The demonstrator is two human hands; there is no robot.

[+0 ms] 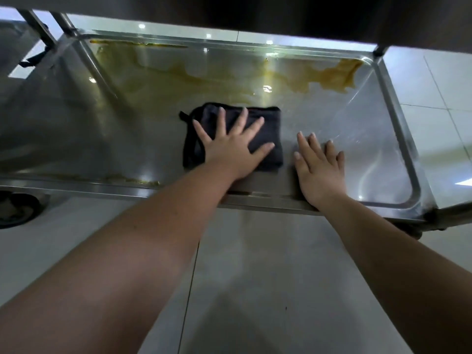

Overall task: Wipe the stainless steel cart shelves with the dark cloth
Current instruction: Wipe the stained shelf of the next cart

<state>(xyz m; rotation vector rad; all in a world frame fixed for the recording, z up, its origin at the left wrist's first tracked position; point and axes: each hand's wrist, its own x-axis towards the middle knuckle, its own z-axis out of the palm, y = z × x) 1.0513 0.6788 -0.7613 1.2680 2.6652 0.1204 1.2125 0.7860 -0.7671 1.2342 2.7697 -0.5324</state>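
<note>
The lower stainless steel shelf (357, 139) of the cart fills the upper half of the view. A yellow-brown smear (339, 75) spreads over its far side and far right corner. A folded dark cloth (265, 116) lies flat near the shelf's middle front. My left hand (229, 146) presses flat on the cloth with fingers spread. My right hand (319, 167) rests flat on the bare steel just right of the cloth, fingers together, holding nothing.
The underside of an upper shelf (255, 14) hangs dark across the top. Cart posts (63, 24) rise at the far left, and a caster wheel (15, 208) shows at lower left. Pale floor tiles (255, 264) surround the cart. A thin yellow residue line (127, 178) runs along the front rim.
</note>
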